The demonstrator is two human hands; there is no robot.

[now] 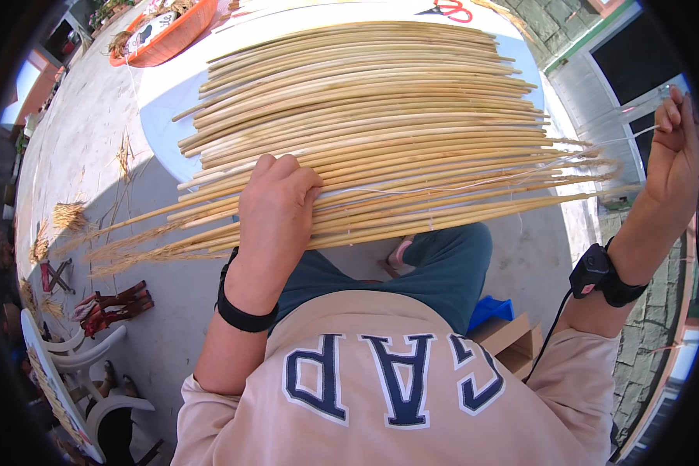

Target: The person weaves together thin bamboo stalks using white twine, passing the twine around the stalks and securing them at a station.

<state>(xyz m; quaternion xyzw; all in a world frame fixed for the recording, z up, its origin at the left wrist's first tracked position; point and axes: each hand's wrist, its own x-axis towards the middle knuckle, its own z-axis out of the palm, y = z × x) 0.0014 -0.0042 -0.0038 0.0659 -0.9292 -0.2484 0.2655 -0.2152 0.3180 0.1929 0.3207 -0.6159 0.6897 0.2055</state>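
Note:
A broad layer of straight, straw-coloured stalks (365, 101) lies across a pale round table (159, 136), some with feathery tufts at their ends. My left hand (276, 210) is closed over the nearest stalks, which are crossed by short white ties. A white thread (629, 135) runs over them from near that hand out to the right. My right hand (672, 151) is raised beyond the stalks' right ends, fingers curled on this thread.
Red-handled scissors (452, 11) and an orange basket (167, 53) sit at the far side. Straw bundles (70, 216), a folding stool (116, 307) and a white chair (105, 342) are left. A blue bin (489, 309), cardboard box (509, 342) and building are right.

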